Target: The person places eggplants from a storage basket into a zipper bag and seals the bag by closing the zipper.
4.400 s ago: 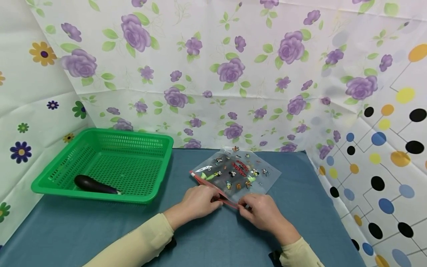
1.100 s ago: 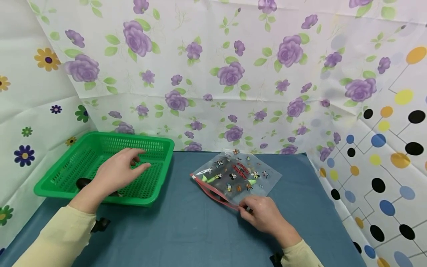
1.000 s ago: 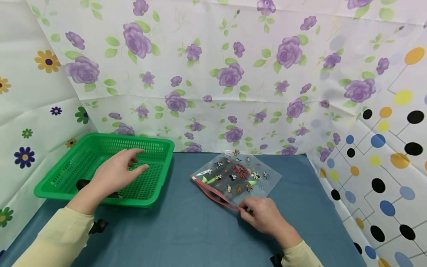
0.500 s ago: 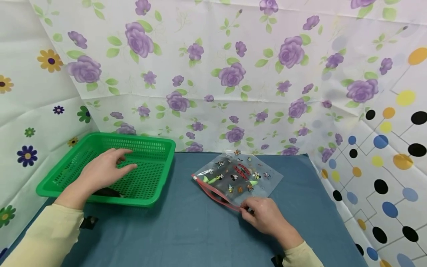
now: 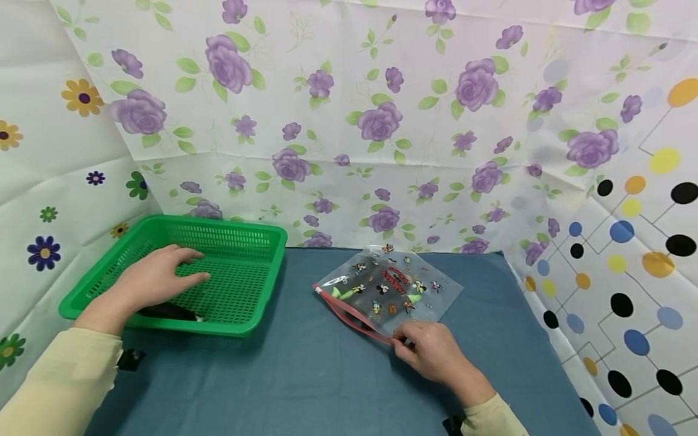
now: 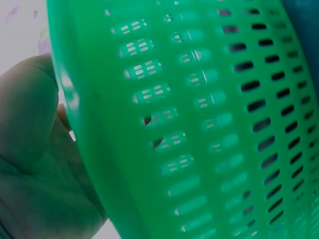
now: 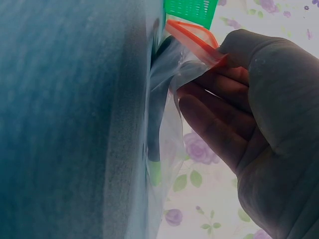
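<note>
Three weak spots: grip, wall, mouth

Head view read as a dial. Basket point(image 5: 269, 284) at 8 o'clock on the desk point(image 5: 327, 387). Eggplant point(image 5: 171, 312) inside it, along the 6 o'clock wall, partly hidden by the left hand point(image 5: 157, 280). That hand: thumb and fingers spread apart, holding nothing; contact with the eggplant can't be told. Clear bag point(image 5: 394, 292) lies at 5 o'clock, dark pieces point(image 7: 157, 119) with green ends inside. Right hand point(image 5: 428, 351) pinches its red rim point(image 7: 193, 41) at the 6 o'clock corner.

Risks, as judged:
- Eggplant probably slick; a shallow grip could let it roll back.
- A low carry toward 3 o'clock could strike the basket wall, dragging the basket.
- Rim gapes narrowly, 9 o'clock end unheld. A push there could fold the mouth or skid the bag; a slack right pinch could let it close.
</note>
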The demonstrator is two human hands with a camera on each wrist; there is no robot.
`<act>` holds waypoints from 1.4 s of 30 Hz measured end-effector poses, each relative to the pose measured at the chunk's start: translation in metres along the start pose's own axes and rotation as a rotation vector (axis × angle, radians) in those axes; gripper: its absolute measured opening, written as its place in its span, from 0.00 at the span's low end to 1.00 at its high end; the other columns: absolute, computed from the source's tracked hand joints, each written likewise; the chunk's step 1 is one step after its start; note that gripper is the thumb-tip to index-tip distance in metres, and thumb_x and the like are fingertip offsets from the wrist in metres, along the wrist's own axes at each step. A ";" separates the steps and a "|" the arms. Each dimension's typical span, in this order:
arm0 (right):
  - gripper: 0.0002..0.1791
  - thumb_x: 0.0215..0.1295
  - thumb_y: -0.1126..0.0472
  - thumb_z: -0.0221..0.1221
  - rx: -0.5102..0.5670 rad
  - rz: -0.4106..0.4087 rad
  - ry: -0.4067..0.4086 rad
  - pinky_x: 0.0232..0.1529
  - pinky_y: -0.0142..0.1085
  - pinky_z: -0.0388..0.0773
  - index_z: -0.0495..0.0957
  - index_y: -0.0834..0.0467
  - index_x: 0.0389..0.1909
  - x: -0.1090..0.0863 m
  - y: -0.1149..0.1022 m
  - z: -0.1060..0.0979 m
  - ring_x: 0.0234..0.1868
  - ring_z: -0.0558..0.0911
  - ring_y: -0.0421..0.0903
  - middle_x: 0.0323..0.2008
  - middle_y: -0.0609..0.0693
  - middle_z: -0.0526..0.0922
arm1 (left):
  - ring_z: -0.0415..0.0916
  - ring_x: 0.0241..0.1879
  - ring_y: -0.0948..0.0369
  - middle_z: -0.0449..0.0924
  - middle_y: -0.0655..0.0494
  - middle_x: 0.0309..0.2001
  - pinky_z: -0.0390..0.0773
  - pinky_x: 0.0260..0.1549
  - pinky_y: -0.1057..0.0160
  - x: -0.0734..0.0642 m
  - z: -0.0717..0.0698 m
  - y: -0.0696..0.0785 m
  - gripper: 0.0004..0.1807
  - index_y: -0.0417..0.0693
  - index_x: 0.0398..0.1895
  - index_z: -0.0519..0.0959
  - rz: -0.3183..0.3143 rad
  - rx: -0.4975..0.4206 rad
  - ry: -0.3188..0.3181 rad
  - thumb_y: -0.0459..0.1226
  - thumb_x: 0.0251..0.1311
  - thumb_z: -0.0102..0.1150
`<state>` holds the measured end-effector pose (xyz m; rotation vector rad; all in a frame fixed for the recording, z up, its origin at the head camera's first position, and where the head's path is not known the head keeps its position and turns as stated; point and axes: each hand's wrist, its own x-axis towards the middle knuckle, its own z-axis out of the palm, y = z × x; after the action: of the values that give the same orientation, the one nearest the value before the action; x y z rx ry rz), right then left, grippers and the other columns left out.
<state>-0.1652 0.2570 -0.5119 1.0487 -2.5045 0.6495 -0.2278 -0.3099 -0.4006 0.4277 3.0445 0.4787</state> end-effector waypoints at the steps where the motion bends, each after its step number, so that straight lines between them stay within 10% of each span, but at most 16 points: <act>1: 0.10 0.69 0.66 0.74 0.002 0.000 -0.001 0.29 0.29 0.79 0.87 0.47 0.38 0.000 0.000 0.000 0.31 0.84 0.30 0.33 0.38 0.89 | 0.79 0.63 0.32 0.78 0.29 0.66 0.79 0.52 0.29 0.000 0.000 -0.002 0.39 0.38 0.74 0.80 0.001 0.003 -0.009 0.59 0.77 0.67; 21: 0.09 0.68 0.66 0.74 -0.028 -0.019 0.003 0.30 0.30 0.80 0.86 0.47 0.38 0.002 0.002 0.000 0.31 0.84 0.31 0.32 0.38 0.89 | 0.51 0.74 0.13 0.55 0.10 0.77 0.67 0.61 0.16 0.001 0.001 -0.026 0.51 0.34 0.79 0.73 -0.031 -0.044 -0.303 0.64 0.69 0.72; 42: 0.10 0.68 0.66 0.74 -0.029 -0.004 0.000 0.30 0.30 0.80 0.86 0.47 0.38 -0.001 0.002 0.000 0.31 0.84 0.31 0.33 0.38 0.89 | 0.64 0.70 0.17 0.68 0.16 0.71 0.76 0.58 0.25 -0.001 0.006 -0.038 0.49 0.26 0.74 0.74 -0.041 -0.077 -0.436 0.58 0.67 0.77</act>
<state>-0.1660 0.2582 -0.5132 1.0439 -2.5035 0.6105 -0.2369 -0.3433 -0.4179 0.4033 2.6019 0.4325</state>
